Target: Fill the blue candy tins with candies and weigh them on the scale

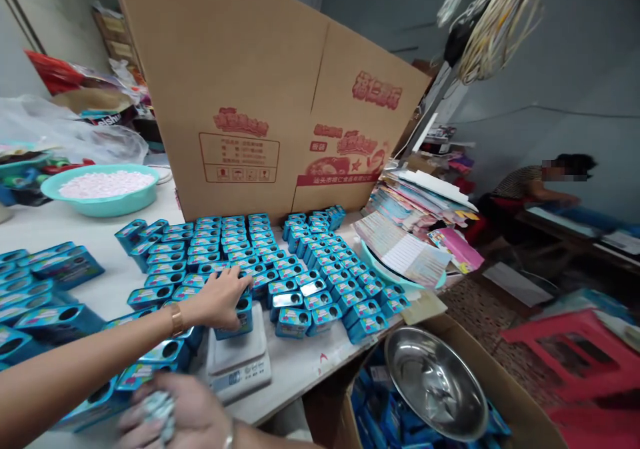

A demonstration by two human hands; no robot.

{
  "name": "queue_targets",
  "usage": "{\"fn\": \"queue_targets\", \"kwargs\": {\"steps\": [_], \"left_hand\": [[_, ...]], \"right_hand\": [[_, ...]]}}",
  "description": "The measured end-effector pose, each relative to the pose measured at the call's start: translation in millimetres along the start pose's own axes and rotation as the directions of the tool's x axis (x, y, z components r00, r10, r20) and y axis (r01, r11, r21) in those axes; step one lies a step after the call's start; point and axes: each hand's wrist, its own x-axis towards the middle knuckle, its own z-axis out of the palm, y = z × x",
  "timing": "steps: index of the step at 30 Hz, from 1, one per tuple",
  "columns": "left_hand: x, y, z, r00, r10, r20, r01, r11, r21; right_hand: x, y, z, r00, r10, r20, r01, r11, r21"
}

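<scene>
My left hand [223, 295] reaches over the rows and is closed around a small blue box [244, 317] with a dark round spot on top. That box is at the white digital scale [239, 369], over its weighing plate; whether it rests there fully I cannot tell. Lower down, my right hand [187, 412] is blurred, palm upward with fingers curled round a clump of small pale candies [160, 414]. Many blue boxes [293, 322] like it stand in close rows around the scale, and a few tops look shiny silver.
A large cardboard carton [260, 62] stands behind the rows. At left is a turquoise basin [105, 199] of pale pink candies. A steel bowl [435, 382] sits over a carton of blue packs below the table edge. Papers [420, 195] pile at right; another person [530, 185] bends over a table.
</scene>
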Motion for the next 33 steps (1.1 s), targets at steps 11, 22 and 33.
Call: {"fn": "queue_targets", "kwargs": {"steps": [11, 22, 33], "left_hand": [[-25, 19, 56, 0.985, -0.036, -0.169, 0.048, 0.996, 0.070], [-48, 25, 102, 0.889, 0.001, -0.458, 0.032, 0.997, 0.064], [-61, 24, 94, 0.908, -0.031, -0.418, -0.040, 0.986, -0.161]], "right_hand": [[-16, -125, -128, 0.963, -0.156, -0.219, 0.254, 0.793, 0.554], [5, -133, -143, 0.967, -0.084, -0.242, 0.220, 0.756, 0.617], [15, -132, -142, 0.965, -0.016, -0.261, 0.196, 0.702, 0.684]]}}
